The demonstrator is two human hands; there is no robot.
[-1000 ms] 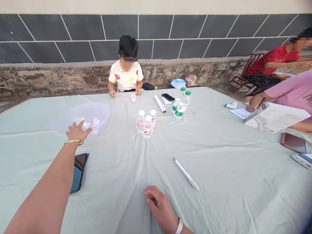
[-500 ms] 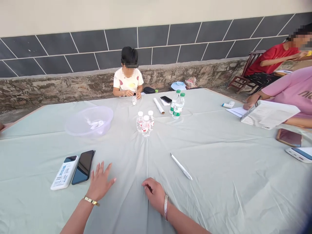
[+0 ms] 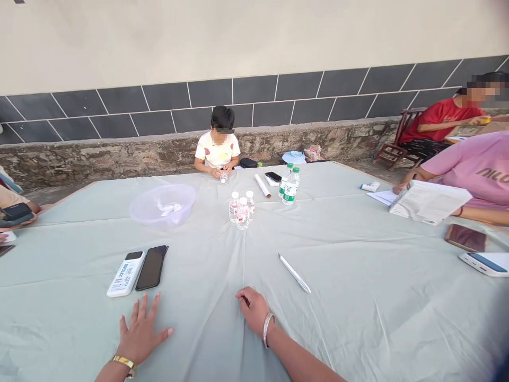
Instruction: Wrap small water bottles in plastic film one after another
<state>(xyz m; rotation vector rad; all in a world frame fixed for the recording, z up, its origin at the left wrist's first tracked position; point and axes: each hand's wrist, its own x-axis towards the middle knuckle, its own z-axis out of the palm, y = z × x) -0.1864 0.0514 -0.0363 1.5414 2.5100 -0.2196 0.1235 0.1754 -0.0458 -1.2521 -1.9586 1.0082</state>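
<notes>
My left hand (image 3: 139, 331) lies flat on the grey-green tablecloth (image 3: 207, 276) with its fingers spread, holding nothing. Just beyond its fingertips are a black phone (image 3: 152, 268) and, to the left of that, a white power bank (image 3: 126, 274). My right hand (image 3: 254, 310) rests curled on the cloth near the middle fold. A dark spot shows between its thumb and fingers; I cannot tell whether it is a small object or shadow. A white pen (image 3: 295, 274) lies to the right, apart from that hand.
Ahead stand several bottles, some white-capped (image 3: 242, 215), others green-capped (image 3: 291, 187). A translucent purple basin (image 3: 137, 212) is to their left. A paper roll (image 3: 262, 186) lies farther back. A person (image 3: 218, 151) opposite holds a small bottle; others sit at both sides. A box (image 3: 429, 201) stands right.
My left hand has moved back and left, away from the phone, with its fingers spread wider. My right hand stays curled in place. The view has tilted up and shifted left.
</notes>
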